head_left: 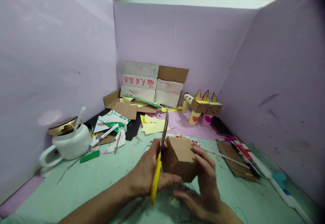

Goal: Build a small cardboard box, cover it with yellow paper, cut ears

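Observation:
A small brown cardboard box [180, 153] is held between my two hands, raised at the near middle of the table. My right hand [207, 180] grips its right side, fingers over the upper edge and thumb below. My left hand [146, 171] is against the box's left side, thumb stretched under its lower edge. Scissors with yellow handles [155, 181] rest across this same hand, blades pointing up and away. How the left fingers hold the scissors is partly hidden.
At left stands a white mug [72, 142] with a gold lid and stick. Paper scraps [154, 125] and a folded printed carton [152, 81] lie behind. Decorated cardboard figures [200, 107] stand back right. Markers [243, 151] lie on flat cardboard [228, 158]. Lilac panels surround the table.

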Tool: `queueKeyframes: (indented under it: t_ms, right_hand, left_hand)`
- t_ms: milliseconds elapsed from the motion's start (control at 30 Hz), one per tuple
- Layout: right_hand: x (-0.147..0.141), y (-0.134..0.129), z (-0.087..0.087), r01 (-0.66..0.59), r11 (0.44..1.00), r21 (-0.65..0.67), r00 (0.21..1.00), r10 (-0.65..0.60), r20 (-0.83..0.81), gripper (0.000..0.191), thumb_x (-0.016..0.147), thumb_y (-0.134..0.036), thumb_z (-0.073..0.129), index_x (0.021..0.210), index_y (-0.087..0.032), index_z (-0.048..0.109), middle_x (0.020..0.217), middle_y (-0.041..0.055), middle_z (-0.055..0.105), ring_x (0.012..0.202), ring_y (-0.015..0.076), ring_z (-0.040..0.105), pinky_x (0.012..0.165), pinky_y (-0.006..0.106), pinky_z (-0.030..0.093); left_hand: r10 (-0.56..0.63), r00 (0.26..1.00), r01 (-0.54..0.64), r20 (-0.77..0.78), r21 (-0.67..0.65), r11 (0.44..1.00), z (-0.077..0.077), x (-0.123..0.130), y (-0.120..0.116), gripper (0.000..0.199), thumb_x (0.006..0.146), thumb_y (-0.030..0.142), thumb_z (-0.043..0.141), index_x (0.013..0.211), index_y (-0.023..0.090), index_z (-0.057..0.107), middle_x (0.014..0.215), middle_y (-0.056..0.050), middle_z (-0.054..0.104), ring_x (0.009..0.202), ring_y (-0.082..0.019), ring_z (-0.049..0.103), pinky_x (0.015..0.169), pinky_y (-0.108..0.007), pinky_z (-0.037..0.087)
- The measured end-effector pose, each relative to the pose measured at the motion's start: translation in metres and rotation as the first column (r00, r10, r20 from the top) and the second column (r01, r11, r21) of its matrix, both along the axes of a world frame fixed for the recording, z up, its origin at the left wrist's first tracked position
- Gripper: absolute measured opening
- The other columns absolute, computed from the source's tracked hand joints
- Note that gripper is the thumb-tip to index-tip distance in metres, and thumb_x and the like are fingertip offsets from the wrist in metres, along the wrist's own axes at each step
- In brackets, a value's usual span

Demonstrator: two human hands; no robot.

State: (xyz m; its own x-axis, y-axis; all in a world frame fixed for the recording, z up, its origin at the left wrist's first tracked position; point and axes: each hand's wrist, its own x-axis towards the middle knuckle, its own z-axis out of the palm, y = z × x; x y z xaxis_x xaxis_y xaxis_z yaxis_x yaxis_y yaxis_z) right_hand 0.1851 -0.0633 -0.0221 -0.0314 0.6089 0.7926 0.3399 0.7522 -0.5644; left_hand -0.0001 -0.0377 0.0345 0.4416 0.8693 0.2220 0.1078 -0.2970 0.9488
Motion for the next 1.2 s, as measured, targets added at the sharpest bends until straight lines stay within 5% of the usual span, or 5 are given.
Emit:
queueKeyframes:
  t_ms: [133, 267, 633, 933, 1200]
  right_hand:
    - [0.006, 0.001, 0.012, -0.277, 0.906, -0.319, 0.907, 0.137, -0.399, 0.085, 0.064, -0.07, 0.062, 0.135, -0.034, 0.031, 0.147, 0.0089, 0.031, 0.136, 0.0389, 0.025, 0.103, 0.055, 0.034]
    - [0.017, 0.008, 0.02, -0.562, 0.576, -0.594, 0.785, 0.146, -0.602, 0.084, 0.057, -0.07, 0.067, 0.127, -0.03, 0.045, 0.138, 0.0114, 0.047, 0.126, 0.0403, 0.042, 0.094, 0.051, 0.044]
    - [0.017, 0.002, 0.038, -0.823, 0.176, -0.54, 0.567, 0.21, -0.796, 0.067, 0.054, -0.057, 0.07, 0.11, -0.02, 0.065, 0.106, 0.0143, 0.069, 0.103, 0.0399, 0.061, 0.082, 0.052, 0.049]
    - [0.025, 0.006, 0.031, -0.644, 0.632, -0.43, 0.563, 0.011, -0.827, 0.084, 0.049, -0.021, 0.077, 0.128, -0.03, 0.05, 0.107, 0.0042, 0.07, 0.106, 0.0317, 0.06, 0.091, 0.045, 0.046]
    - [0.035, 0.012, 0.026, -0.519, 0.739, -0.429, 0.557, -0.088, -0.826, 0.081, 0.054, -0.014, 0.068, 0.13, -0.03, 0.048, 0.112, 0.0034, 0.068, 0.105, 0.0317, 0.059, 0.088, 0.047, 0.047]
  left_hand:
    - [-0.024, 0.998, 0.021, 0.062, 0.038, 0.999, 0.0, -0.005, 0.006, 0.058, 0.055, 0.024, 0.08, 0.097, 0.022, 0.04, 0.098, 0.0, 0.05, 0.089, -0.018, 0.048, 0.076, -0.027, 0.042]
    - [-0.102, 0.995, 0.103, -0.012, 0.067, 0.992, 0.004, -0.005, 0.007, 0.056, 0.055, 0.016, 0.076, 0.1, 0.022, 0.043, 0.098, -0.001, 0.053, 0.091, -0.02, 0.05, 0.079, -0.029, 0.043]
    - [-0.152, 0.988, 0.137, 0.027, 0.298, 0.945, 0.0, -0.006, 0.009, 0.057, 0.057, 0.016, 0.078, 0.102, 0.023, 0.042, 0.114, -0.003, 0.054, 0.095, -0.018, 0.053, 0.082, -0.025, 0.043]
    - [0.259, 0.951, -0.131, -0.168, 0.538, 0.833, -0.002, -0.01, 0.007, 0.025, 0.082, 0.026, 0.052, 0.105, 0.018, 0.047, 0.084, -0.003, 0.061, 0.067, -0.016, 0.058, 0.063, -0.028, 0.047]
    - [0.213, 0.84, 0.074, -0.499, 0.494, 0.866, -0.012, -0.012, 0.0, 0.055, 0.075, 0.006, 0.04, 0.128, 0.018, 0.036, 0.11, -0.012, 0.059, 0.097, -0.024, 0.058, 0.084, -0.039, 0.048]
